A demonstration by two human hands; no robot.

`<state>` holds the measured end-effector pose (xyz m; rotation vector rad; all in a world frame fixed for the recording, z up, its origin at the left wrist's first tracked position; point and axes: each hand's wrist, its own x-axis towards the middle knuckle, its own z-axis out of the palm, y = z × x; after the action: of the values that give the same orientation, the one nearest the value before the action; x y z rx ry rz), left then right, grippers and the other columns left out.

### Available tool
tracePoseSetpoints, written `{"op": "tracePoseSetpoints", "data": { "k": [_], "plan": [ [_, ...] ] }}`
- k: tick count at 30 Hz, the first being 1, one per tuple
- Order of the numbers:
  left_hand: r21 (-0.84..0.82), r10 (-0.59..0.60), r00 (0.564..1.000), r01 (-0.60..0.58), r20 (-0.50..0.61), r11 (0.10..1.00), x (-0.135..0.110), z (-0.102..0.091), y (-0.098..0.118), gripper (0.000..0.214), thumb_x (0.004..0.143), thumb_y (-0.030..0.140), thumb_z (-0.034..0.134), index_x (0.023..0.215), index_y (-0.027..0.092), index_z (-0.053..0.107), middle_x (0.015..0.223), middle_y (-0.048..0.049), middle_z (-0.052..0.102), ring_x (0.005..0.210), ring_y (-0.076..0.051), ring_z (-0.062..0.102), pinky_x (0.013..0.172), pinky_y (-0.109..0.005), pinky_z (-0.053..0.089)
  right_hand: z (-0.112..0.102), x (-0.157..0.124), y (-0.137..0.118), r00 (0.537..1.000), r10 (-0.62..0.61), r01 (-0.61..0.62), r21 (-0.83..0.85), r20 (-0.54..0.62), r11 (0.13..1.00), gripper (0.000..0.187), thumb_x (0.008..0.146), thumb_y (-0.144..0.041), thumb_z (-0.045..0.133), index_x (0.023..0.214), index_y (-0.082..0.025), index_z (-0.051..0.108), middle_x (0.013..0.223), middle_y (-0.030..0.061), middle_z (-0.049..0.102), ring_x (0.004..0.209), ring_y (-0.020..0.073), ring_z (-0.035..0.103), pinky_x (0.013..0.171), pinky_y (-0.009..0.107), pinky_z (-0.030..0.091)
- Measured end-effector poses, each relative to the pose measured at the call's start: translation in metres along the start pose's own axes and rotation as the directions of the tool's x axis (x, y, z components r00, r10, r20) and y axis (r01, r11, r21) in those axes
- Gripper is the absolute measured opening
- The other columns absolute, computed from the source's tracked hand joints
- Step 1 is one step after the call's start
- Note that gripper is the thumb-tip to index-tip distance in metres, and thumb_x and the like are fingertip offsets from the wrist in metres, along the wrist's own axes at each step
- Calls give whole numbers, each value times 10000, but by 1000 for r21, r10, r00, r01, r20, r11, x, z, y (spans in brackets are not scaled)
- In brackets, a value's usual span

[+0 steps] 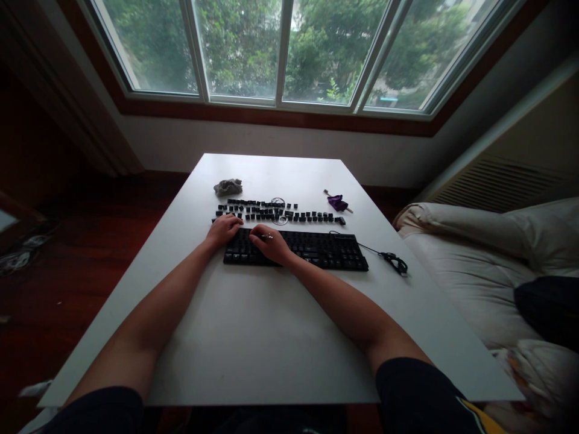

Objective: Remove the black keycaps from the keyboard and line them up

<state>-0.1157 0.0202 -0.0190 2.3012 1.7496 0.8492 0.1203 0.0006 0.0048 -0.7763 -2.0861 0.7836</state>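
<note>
A black keyboard (316, 250) lies across the middle of the white table (253, 337). My left hand (225, 229) rests at the keyboard's far left corner, fingers curled over its edge. Over the left half of the keys, my right hand (270, 243) is closed in a pinch on a small thin metal tool (266, 237). Behind the keyboard, several loose black keycaps (275, 212) lie in rows. A thin wire loop (279, 220) sits among them.
A crumpled grey cloth (227, 187) lies at the back left of the table. A purple brush-like tool (338, 202) lies at the back right. The keyboard's cable (392, 260) coils near the right edge. A bed with white bedding (488, 265) stands to the right.
</note>
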Motion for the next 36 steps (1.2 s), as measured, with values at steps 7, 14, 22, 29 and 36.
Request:
{"op": "tracePoseSetpoints", "data": {
  "k": [7,14,22,29,36],
  "plan": [
    [-10,-1,1000,1,-7,1000,0,0,0,261,892,271,501,981,252,745,1035,-47,691,1010,-241,605,941,-383,475,0,0,-1,1000,7,-7,9,1,1000,146,912,-330,565,923,-213,652,874,15,665,797,166,577,767,278,427],
    [-7,5,1000,-5,-1,1000,0,1,-2,259,895,282,500,988,252,740,1055,-44,689,1025,-240,601,944,-384,471,-1,1,0,1000,-22,22,38,-21,999,206,959,-346,503,887,-210,638,837,14,632,805,168,564,760,273,420],
    [0,-3,1000,3,3,1000,1,0,0,266,898,288,497,990,255,744,1042,-49,693,1024,-244,604,953,-389,471,0,2,1,998,22,-17,101,-54,995,272,975,-419,497,885,-212,649,890,33,595,792,167,562,773,282,444],
    [-5,-6,1000,6,-2,1000,1,0,0,262,898,289,502,988,257,746,1052,-46,692,1025,-243,600,949,-387,471,-3,1,-1,996,24,-14,112,-88,994,242,974,-394,501,916,-215,654,913,35,600,793,164,583,815,294,458],
    [-10,-6,1000,6,-8,1000,0,0,1,258,901,292,504,987,261,746,1039,-46,691,1024,-241,600,943,-384,470,-2,4,2,991,26,-14,96,-131,995,244,969,-387,494,901,-211,649,892,37,633,853,177,597,831,295,453]
  ]
}}
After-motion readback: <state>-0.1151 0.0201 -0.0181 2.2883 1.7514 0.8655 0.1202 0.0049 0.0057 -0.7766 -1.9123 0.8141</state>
